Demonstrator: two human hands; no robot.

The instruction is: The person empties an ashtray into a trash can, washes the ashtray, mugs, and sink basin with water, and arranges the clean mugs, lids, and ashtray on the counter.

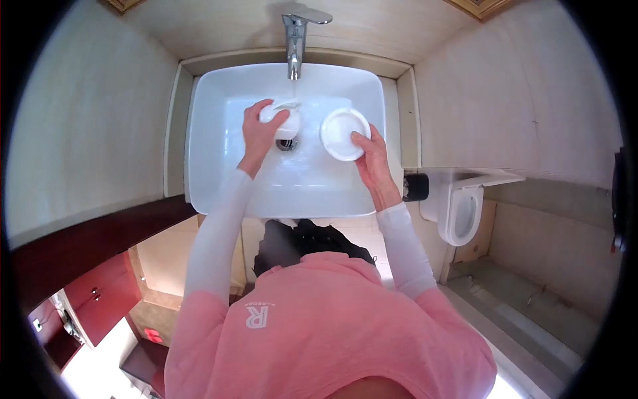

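Note:
My left hand [261, 130] is closed around a small white cup-like vessel [287, 128], tilted under the faucet [295, 46]. A thin stream of water seems to fall from the spout toward it. In my right hand [373, 156] is a round white dish [344, 134] with a raised rim, gripped at its right edge with the thumb on the inner face. Both hands are over the white sink [286, 203], and the vessel and the dish are apart. Just below the vessel the drain [286, 144] shows partly.
Walls close in the sink on the left, right and back. A white toilet [463, 213] with its lid raised stands to the lower right, beside a small black object [416, 187]. At the lower left is a red cabinet [103, 296].

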